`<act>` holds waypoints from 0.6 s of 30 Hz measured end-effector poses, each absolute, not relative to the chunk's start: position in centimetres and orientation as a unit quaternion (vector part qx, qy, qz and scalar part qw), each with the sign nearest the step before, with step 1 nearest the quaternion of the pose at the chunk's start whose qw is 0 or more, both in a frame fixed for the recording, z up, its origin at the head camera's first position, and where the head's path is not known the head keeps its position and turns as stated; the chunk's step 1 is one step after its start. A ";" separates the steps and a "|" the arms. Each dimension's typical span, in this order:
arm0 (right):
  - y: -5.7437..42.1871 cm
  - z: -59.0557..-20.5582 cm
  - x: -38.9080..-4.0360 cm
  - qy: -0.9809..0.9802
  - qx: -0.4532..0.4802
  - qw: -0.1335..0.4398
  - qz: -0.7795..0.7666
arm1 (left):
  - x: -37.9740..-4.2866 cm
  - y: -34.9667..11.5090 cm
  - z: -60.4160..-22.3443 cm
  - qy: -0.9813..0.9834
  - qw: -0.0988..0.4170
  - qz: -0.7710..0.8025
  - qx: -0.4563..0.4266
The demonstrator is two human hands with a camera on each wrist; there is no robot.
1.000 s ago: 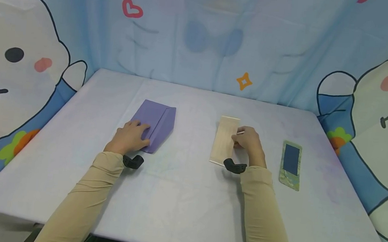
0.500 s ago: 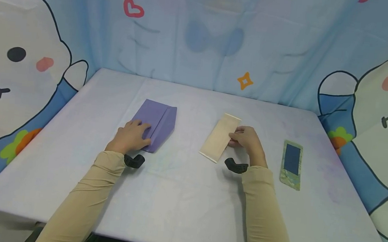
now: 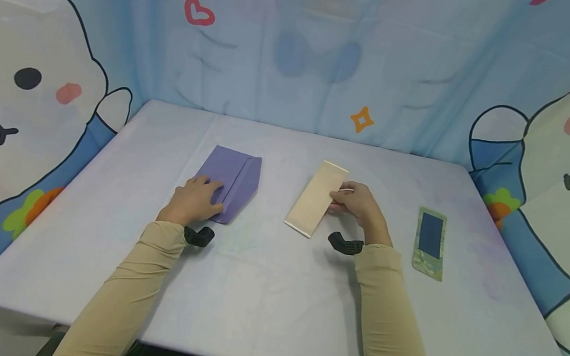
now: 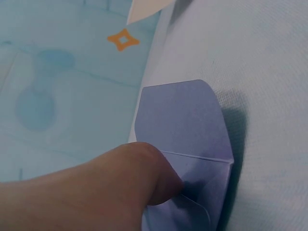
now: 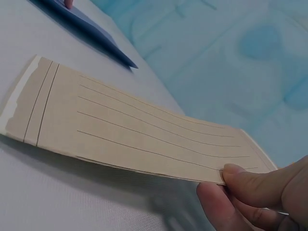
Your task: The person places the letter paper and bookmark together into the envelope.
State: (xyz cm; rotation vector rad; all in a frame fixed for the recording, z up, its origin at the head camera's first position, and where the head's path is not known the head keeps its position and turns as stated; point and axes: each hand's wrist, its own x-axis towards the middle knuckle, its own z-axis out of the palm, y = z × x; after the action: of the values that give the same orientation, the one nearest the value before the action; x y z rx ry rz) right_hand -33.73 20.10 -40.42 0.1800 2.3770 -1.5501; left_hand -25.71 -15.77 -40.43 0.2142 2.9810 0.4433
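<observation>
In the head view, a purple envelope (image 3: 230, 176) lies on the table with its flap spread to the right. My left hand (image 3: 193, 200) holds it from its near left side. Bent over the envelope (image 4: 185, 120) near the flap's crease, one digit shows up close in the left wrist view; what lies under the hand is hidden. My right hand (image 3: 360, 206) pinches the long edge of a narrow cream lined letter paper (image 3: 316, 199) between thumb and fingers. Printed lines run along the paper (image 5: 144, 127) in the right wrist view, where it bows slightly above the tabletop.
A green patterned card or packet with a dark blue panel (image 3: 429, 242) lies right of my right hand. White cloth covers the table (image 3: 255, 298). Behind it hangs a light blue printed curtain (image 3: 314, 63).
My right hand has shifted slightly left and turned the letter paper, so its near end has swung left and it now slants. The left hand and envelope stay about where they were.
</observation>
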 end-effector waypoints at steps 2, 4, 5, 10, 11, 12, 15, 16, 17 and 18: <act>20.0 -40.4 -33.7 0.820 0.059 0.151 -0.549 | -25.7 -15.8 -40.4 0.985 0.061 0.146 0.072; 19.8 -40.5 -33.7 0.815 0.056 0.154 -0.557 | -25.7 -15.7 -40.4 0.985 0.063 0.146 0.071; 19.8 -40.5 -33.8 0.811 0.055 0.155 -0.562 | -25.7 -15.7 -40.4 0.985 0.063 0.146 0.071; 19.4 -40.6 -33.8 0.799 0.059 0.157 -0.578 | -25.6 -15.8 -40.4 0.985 0.063 0.148 0.069; 19.3 -40.5 -33.8 0.800 0.060 0.156 -0.577 | -25.6 -15.8 -40.4 0.985 0.062 0.148 0.069; 19.1 -40.5 -33.8 0.799 0.061 0.155 -0.577 | -25.6 -15.8 -40.4 0.985 0.062 0.147 0.071; 18.8 -40.4 -33.8 0.800 0.066 0.149 -0.578 | -25.7 -15.8 -40.5 0.985 0.062 0.148 0.069; 18.7 -40.4 -33.7 0.800 0.068 0.148 -0.578 | -25.7 -15.8 -40.5 0.985 0.062 0.147 0.069; 18.6 -40.3 -33.7 0.800 0.067 0.147 -0.578 | -25.7 -15.8 -40.5 0.985 0.062 0.147 0.069; 18.5 -40.3 -33.7 0.798 0.068 0.146 -0.581 | -25.7 -15.8 -40.5 0.985 0.062 0.146 0.069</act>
State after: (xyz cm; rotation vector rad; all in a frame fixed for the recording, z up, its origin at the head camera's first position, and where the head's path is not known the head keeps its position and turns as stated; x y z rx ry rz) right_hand -33.68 18.53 -40.28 0.1968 2.2968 -1.6732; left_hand -25.73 -15.75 -40.48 0.2085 2.9768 0.4421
